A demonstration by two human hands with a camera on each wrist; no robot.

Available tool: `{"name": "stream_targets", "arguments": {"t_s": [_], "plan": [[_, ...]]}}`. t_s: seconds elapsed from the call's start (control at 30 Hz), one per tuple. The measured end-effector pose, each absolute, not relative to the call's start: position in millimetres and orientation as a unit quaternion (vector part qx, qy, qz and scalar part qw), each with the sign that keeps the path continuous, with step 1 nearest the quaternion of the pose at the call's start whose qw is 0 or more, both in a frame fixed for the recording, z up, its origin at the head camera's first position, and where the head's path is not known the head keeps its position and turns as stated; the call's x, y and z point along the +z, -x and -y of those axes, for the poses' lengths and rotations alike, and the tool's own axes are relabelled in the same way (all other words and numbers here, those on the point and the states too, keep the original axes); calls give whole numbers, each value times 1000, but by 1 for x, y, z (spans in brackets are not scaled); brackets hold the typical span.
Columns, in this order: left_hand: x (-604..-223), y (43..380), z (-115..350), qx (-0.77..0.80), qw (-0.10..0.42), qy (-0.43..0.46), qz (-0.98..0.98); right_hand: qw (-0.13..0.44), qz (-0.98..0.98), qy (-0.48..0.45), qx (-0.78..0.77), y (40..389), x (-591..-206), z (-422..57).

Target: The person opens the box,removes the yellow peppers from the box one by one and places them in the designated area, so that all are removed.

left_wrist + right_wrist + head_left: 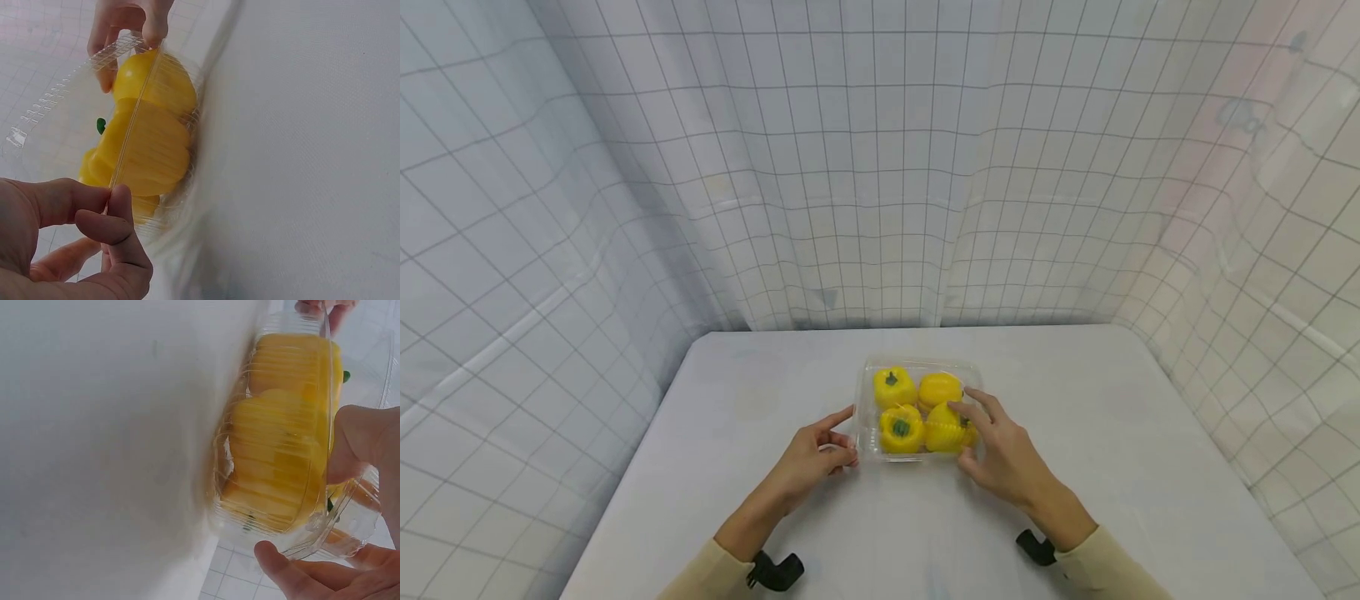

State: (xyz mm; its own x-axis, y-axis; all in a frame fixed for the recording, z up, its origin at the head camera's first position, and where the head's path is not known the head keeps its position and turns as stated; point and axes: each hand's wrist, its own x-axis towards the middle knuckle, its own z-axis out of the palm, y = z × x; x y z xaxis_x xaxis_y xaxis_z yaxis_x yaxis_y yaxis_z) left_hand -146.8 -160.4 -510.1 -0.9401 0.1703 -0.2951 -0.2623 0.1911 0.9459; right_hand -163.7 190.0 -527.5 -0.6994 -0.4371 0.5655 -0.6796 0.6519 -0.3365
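L hand (815, 455) pinches rim of clear container (867, 421), R hand (1009, 457) grips its R end; 4 yel. peppers (894, 389) inside.

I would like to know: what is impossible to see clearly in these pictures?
Undersides of yellow peppers, head view: hidden by their own tops.
Most of left grip, right wrist view: cut by top edge.
Rest of left sleeve, head view: cut by bottom edge.

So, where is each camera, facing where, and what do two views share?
Head: on the head, facing forward and down at a clear container of yellow peppers; left hand, right hand, sleeves show.
Left wrist: worn there, facing the container; left hand near, right beyond.
Right wrist: worn there, facing the container; right hand near, left beyond.
Wrist views share container and peppers.
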Motion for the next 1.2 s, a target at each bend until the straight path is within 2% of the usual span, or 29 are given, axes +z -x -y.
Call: {"name": "stream_targets", "arguments": {"t_s": [0.27,1.2], "plan": [[-510,145,163,639,162,35,-751,256,879,-296,272,164,-524,-194],[-510,142,159,623,160,45,-765,260,879,-301,263,165,-521,-198]]}}
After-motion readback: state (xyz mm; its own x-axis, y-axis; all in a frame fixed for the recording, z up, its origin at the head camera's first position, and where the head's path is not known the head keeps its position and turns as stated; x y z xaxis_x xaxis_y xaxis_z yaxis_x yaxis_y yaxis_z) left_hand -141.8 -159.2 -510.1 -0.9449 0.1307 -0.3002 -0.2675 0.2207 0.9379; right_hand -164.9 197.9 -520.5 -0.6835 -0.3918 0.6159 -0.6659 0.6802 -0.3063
